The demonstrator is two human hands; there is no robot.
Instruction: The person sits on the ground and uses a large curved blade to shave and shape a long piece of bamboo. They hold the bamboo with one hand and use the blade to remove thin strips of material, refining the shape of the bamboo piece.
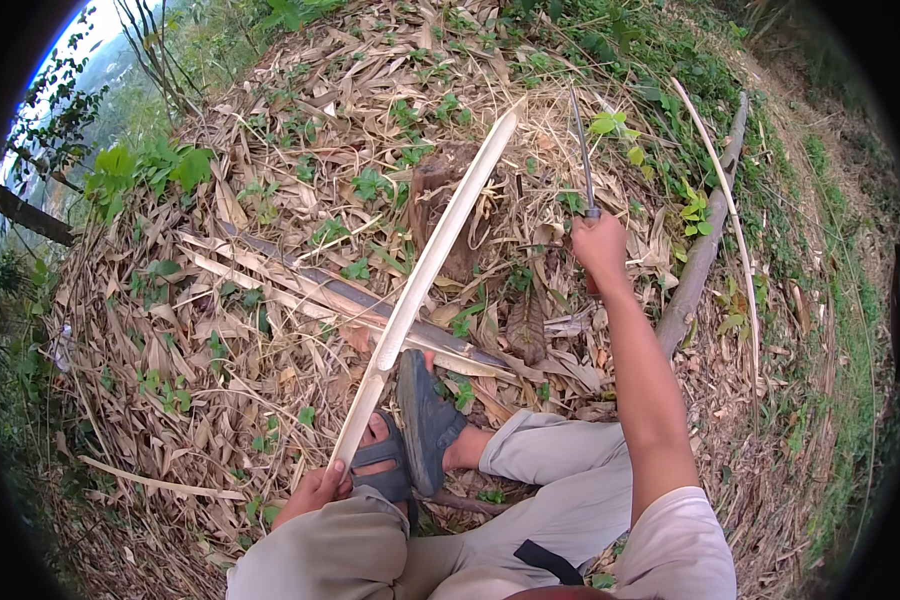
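My left hand [315, 490] is closed round the lower end of a long pale split bamboo strip [445, 240]. The strip slants up to the right, crosses in front of a wooden stump [432, 185], and shows a hollow inner face with a node partway along. Whether it rests on the stump I cannot tell. Off to the right, my right hand [600, 243] grips the handle of a long, narrow-bladed knife [583, 155]. Its blade points away from me, apart from the strip. The handle is mostly hidden in my fist.
More split bamboo pieces [270, 275] lie left of the stump, under the held strip. My sandalled feet [425, 425] are close beside the strip's lower part. A grey log [705, 240] and a thin curved strip [738, 220] lie at the right. Dry leaves cover the sloping ground.
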